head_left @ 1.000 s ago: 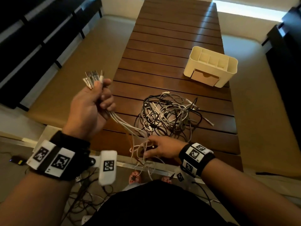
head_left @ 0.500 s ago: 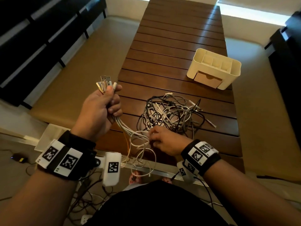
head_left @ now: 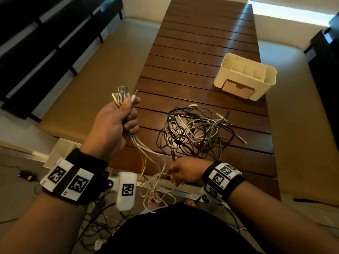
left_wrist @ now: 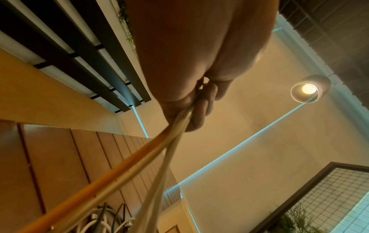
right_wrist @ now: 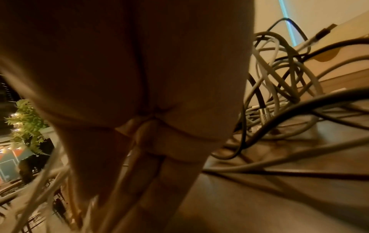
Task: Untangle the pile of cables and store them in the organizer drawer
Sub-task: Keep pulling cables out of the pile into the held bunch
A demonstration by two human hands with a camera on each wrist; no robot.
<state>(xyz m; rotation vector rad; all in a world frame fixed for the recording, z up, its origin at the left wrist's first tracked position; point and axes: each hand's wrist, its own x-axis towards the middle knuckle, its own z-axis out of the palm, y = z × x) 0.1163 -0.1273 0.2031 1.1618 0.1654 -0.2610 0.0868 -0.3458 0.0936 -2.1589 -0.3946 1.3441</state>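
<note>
Cables (head_left: 146, 153) run through both our hands: our left hand (head_left: 111, 125) is clenched round a bundle of them, one orange among several white, with the metal plugs (head_left: 122, 94) sticking up past our fingertips. From the underside of that fist the strands hang down and across to our right hand (head_left: 185, 173), whose fingers pinch the pale loops at the near table edge; the right wrist view is too blurred for us to count how many it holds. Just beyond our right fingers lies one tangled pile (head_left: 196, 132) of black, grey and white leads, too knotted to count, resting on the slatted wooden table (head_left: 201, 43). Farther out, well past the pile, stands one cream organizer (head_left: 245, 76) with its single drawer (head_left: 236, 88) closed, the pile between it and our fingers.
</note>
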